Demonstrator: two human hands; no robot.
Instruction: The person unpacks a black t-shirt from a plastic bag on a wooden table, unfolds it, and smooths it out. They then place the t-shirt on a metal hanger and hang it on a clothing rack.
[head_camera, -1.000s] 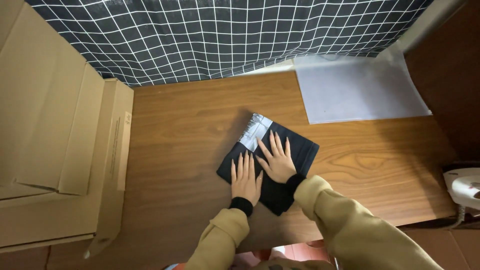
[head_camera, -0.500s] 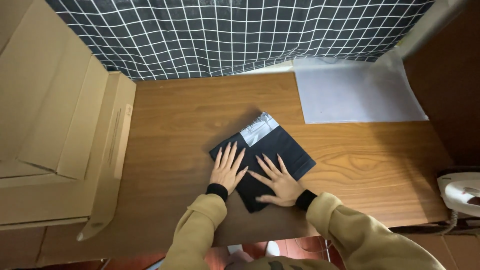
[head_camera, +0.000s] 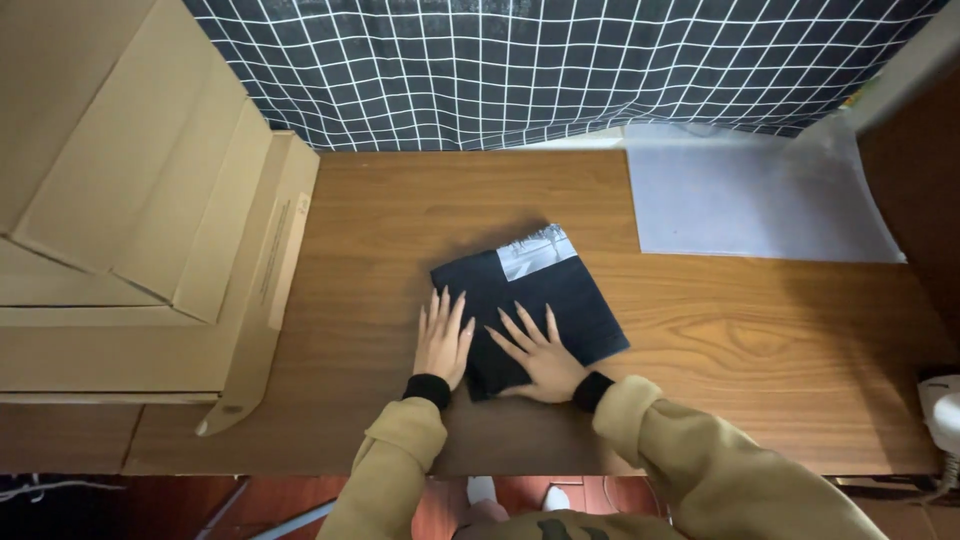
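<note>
A folded black garment (head_camera: 545, 295) with a grey-white printed patch at its far corner lies on the wooden table (head_camera: 400, 210). My left hand (head_camera: 442, 338) rests flat at the garment's left edge, fingers spread, partly on the wood. My right hand (head_camera: 538, 352) presses flat on the near part of the garment, fingers apart and pointing up-left. Both arms wear tan sleeves with black cuffs. Neither hand grips anything.
Large flattened cardboard boxes (head_camera: 130, 210) overlap the table's left side. A translucent plastic sheet (head_camera: 750, 195) lies at the far right corner. A black curtain with a white grid (head_camera: 560, 60) hangs behind. A white appliance (head_camera: 940, 410) sits at the right edge.
Both hands slid toward the near-left of the garment; the left hand moved off onto its left edge. The view shifted slightly, and the garment looks turned a little.
</note>
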